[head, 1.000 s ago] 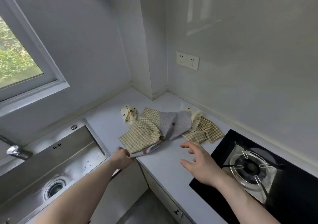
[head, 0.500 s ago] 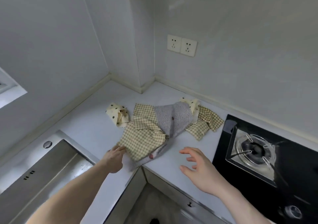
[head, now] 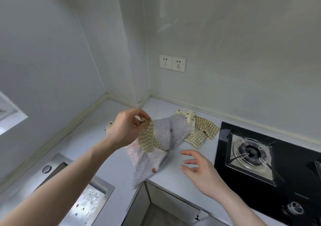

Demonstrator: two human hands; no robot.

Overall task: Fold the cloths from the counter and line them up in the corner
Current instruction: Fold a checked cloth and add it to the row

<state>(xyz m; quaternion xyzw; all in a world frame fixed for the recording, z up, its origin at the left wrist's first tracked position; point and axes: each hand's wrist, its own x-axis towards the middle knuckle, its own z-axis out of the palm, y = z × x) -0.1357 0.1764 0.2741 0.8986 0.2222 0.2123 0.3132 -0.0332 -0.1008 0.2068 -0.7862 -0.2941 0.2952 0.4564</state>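
The green checked cloth [head: 147,139] hung over the tabletop's [head: 97,139] inner corner, pinched by the left hand's [head: 127,127] fingers, dragging the floral cloth [head: 156,158]. The right hand [head: 199,172] hovered relaxed, empty. It should probably catch a second corner and shake the floral one free.

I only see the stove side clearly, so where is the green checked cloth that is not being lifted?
In the head view it lies flat on the counter at right of the pile, the checked cloth beside the hob.

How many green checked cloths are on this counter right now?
2: one green checked cloth pinched in the left hand, another lying beside the stove. More may be hidden underneath.
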